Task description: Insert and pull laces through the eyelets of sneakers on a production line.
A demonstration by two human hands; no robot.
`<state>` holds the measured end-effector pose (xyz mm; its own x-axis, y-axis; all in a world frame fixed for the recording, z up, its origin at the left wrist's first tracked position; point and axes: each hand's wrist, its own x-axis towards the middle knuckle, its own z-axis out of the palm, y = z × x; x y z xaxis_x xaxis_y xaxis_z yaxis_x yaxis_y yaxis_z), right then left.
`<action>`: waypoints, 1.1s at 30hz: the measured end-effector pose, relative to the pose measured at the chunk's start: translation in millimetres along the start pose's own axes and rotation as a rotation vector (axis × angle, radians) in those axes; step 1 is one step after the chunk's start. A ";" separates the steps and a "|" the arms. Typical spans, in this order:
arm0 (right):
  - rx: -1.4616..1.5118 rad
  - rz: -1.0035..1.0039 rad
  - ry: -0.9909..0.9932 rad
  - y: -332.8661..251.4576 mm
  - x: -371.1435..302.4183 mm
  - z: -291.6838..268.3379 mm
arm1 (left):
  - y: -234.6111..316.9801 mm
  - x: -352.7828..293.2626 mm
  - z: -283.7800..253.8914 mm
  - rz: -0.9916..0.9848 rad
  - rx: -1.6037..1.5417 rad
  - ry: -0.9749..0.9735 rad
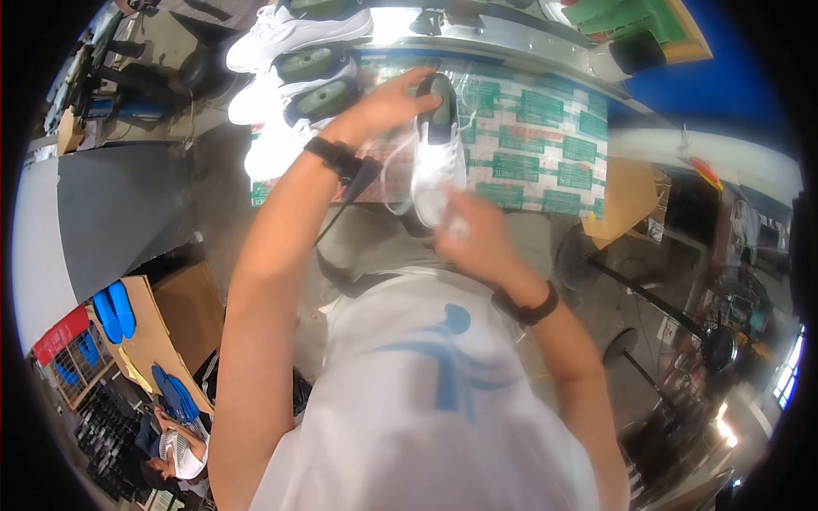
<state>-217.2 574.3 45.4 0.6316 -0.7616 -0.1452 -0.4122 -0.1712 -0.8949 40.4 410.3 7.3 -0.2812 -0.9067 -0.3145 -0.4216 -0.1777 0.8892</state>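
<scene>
A white sneaker (434, 166) with a dark green lining lies in front of me, its toe toward my body. My left hand (394, 106) grips it by the collar near the heel, with thumb and fingers on the left edge. Loose pale laces hang beside the sneaker's left side. At the toe, my right hand (479, 238) is curled and smeared by motion. A small white patch shows at its fingers, too blurred to name. Several more white sneakers (294, 106) with green insides stand close together to the left of my left hand.
The sneaker rests on a work surface (545, 183) covered with green-and-white printed tape. A metal rail (503, 34) runs along its far side. Blue insoles (115, 311) lie on a cardboard panel at left, near another person (183, 443). A green tray (630, 25) stands far right.
</scene>
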 end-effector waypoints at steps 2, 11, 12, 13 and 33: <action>-0.313 -0.023 0.388 -4.9 10.4 -13.3 | 17.4 -2.8 4.6 -0.068 0.007 -0.017; -0.628 -0.196 0.389 21.8 21.6 -22.6 | 12.2 5.0 36.9 0.009 0.092 0.099; -0.629 -0.189 0.395 21.6 22.5 -24.1 | 16.2 6.6 39.2 0.012 0.094 0.091; -0.633 -0.185 0.372 19.0 27.5 -25.1 | 18.7 8.4 39.2 -0.073 0.053 0.097; -0.371 -0.153 0.379 11.8 5.6 -3.3 | 16.1 11.9 49.7 -0.130 0.036 0.185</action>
<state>-220.7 566.0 35.4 0.4502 -0.8706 0.1984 -0.5811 -0.4543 -0.6752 -12.6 415.7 1.3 -0.0611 -0.9322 -0.3567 -0.4757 -0.2870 0.8315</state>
